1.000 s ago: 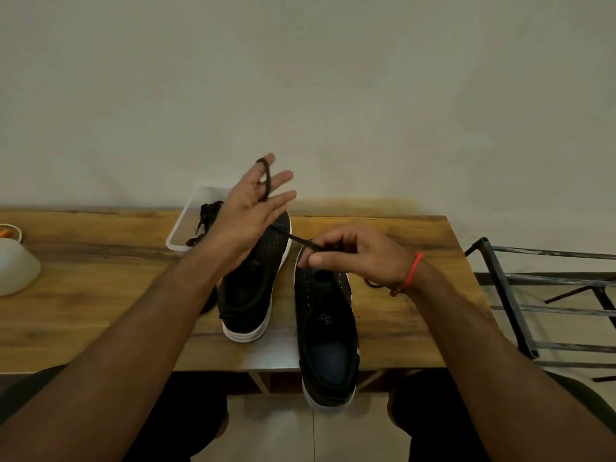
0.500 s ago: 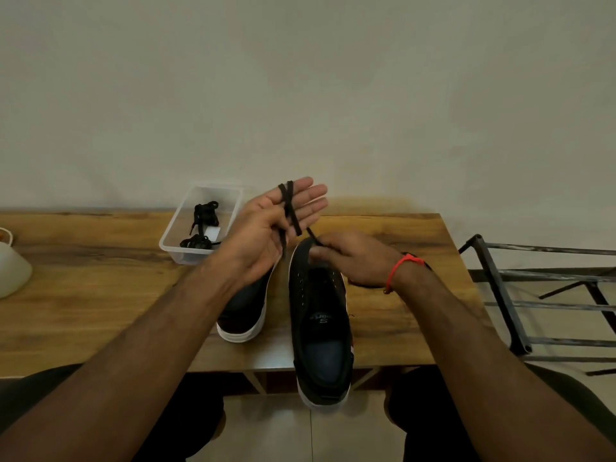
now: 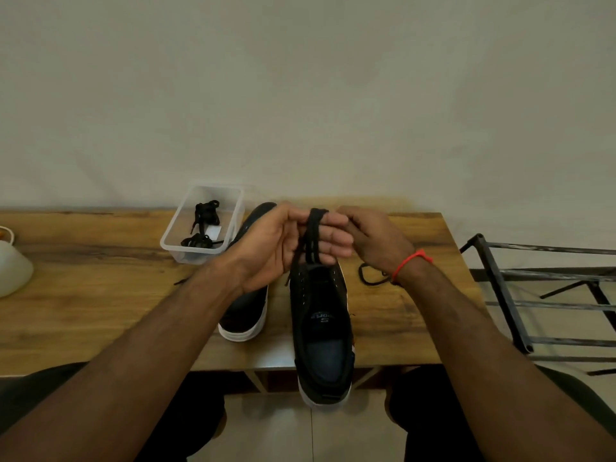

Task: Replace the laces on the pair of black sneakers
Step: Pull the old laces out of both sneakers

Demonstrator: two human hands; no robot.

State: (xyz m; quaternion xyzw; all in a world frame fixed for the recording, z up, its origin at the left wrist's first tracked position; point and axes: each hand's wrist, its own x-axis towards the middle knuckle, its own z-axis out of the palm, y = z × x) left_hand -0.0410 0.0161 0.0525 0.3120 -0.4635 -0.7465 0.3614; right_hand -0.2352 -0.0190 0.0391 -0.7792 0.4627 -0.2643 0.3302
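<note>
My left hand (image 3: 283,245) is raised palm-up with its fingers nearly straight and a black lace (image 3: 311,235) wound in loops around them. My right hand (image 3: 376,241) is close beside it, fingertips curled at the lace's top, though I cannot tell whether they pinch it. Both hover over the two black sneakers (image 3: 321,321) on the desk (image 3: 83,295). A clear plastic tub (image 3: 203,225) at the back holds two bundled black laces (image 3: 205,225) and a small white tag.

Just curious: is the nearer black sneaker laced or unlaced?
Unlaced: the nearer black sneaker shows bare eyelets; a black lace wraps the left hand.
</note>
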